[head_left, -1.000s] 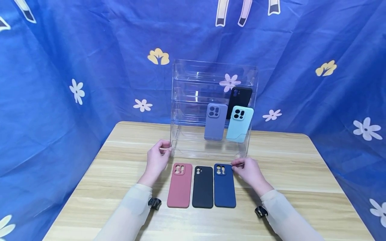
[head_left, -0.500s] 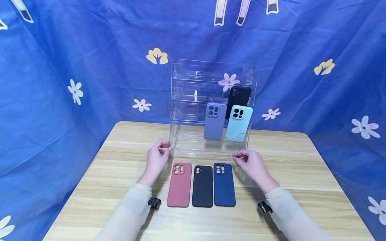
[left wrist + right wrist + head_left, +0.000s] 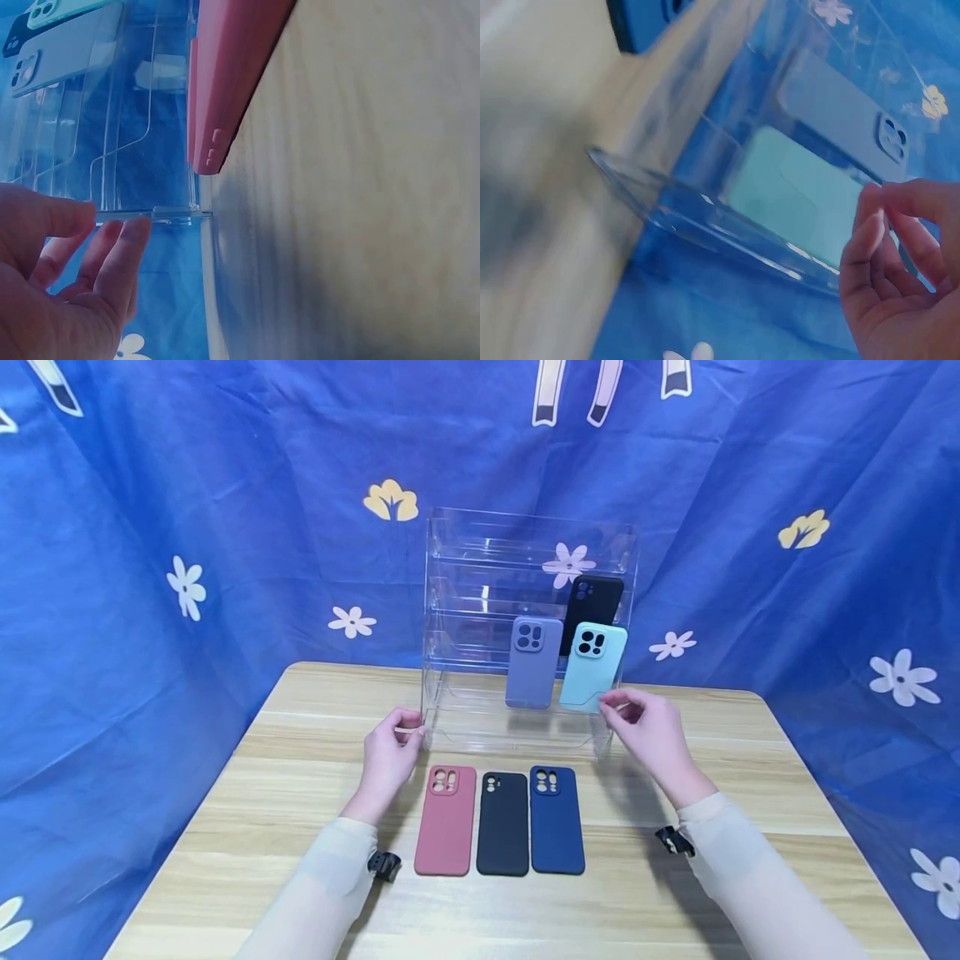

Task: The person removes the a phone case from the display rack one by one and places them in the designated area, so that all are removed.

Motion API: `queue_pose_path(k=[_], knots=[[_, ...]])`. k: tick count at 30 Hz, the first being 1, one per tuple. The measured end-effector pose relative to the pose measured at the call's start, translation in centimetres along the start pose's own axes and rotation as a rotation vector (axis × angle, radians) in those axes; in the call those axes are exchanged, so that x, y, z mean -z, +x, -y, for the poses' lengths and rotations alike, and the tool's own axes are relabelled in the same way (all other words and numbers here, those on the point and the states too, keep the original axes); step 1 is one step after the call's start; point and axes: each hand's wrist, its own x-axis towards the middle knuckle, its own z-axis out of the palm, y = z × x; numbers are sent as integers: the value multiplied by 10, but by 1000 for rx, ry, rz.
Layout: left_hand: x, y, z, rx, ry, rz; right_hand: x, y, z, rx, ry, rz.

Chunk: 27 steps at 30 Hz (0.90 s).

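Observation:
A clear acrylic tiered display rack (image 3: 465, 693) stands on the table. My left hand (image 3: 392, 756) pinches its lower left side edge between thumb and fingers; the left wrist view shows this hand (image 3: 82, 262) at the clear panel. My right hand (image 3: 648, 731) is in front of the rack's right side, at the lower corner of a mint phone case (image 3: 595, 664). In the right wrist view this hand (image 3: 904, 255) has curled fingers, with thumb and fingertips together and nothing visible between them. A lavender phone case (image 3: 534, 664) leans left of the mint one. A black phone case (image 3: 600, 602) sits a tier higher, partly hidden.
Flat on the table before the rack lie a pink phone case (image 3: 445, 822), a black phone case (image 3: 503, 827) and a navy phone case (image 3: 557, 822) in a row. A blue patterned curtain (image 3: 300, 527) hangs behind the wooden table (image 3: 300, 760).
My right hand has left the navy case's top corner and risen up and to the right, to the mint case's lower corner. The left hand stays at the rack's edge.

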Motion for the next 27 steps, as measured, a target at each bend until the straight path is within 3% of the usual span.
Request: queue_pose_path(k=[6, 11, 27], knots=[[0, 1, 0, 4, 0, -1, 16, 23, -2, 64, 47, -134], [0, 0, 0, 2, 0, -3, 25, 36, -5, 91, 71, -194], [0, 0, 2, -3, -7, 1, 36, 65, -5, 94, 14, -217]])
